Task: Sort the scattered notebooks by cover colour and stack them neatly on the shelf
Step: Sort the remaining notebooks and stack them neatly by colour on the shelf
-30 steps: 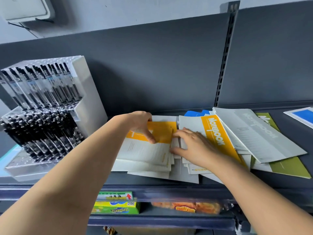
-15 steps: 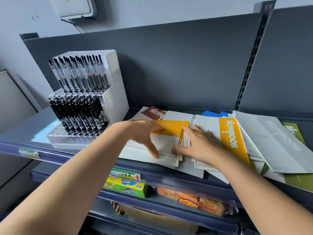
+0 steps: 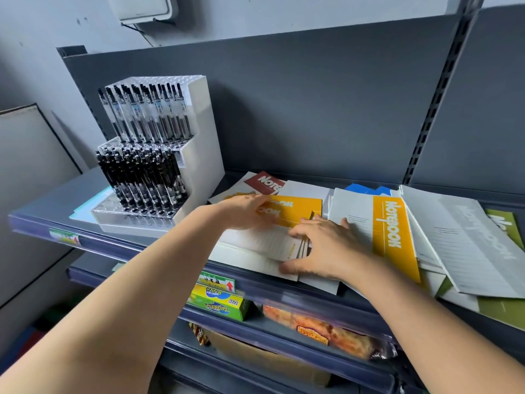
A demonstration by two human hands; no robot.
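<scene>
From the head camera, both bare hands rest on a small stack of yellow-and-white paper notebooks (image 3: 287, 223) lying near the front edge of the dark grey metal shelf (image 3: 85, 191). The left hand (image 3: 247, 211) lies flat on the stack's left side, fingers loosely spread and pressing on the yellow band; it grips nothing. The right hand (image 3: 321, 245) cups the stack's right edge, thumb at the front corner and fingers fanned over the covers — pressing rather than pinching. How many notebooks the stack holds cannot be counted; at least three edges show under the right thumb.

Just behind the stack one red-banded white notebook (image 3: 264, 182) pokes out. To the right lie one more yellow-banded notebook with "Notebook" lettering (image 3: 389, 228), blue covers (image 3: 366, 190) mostly hidden behind it, one grey-white notebook (image 3: 466, 240) overlapping it, and one green notebook (image 3: 502, 305) at the bottom of that pile.

Left of the stack, near the left hand, stands one white two-tier plastic pen display rack (image 3: 199, 155) filled with black gel pens — too many to count. The forearms hide part of the shelf's front rail. On the shelf below sit one green-and-yellow cardboard box (image 3: 218, 302) and one clear packet of orange snacks (image 3: 326, 328).
</scene>
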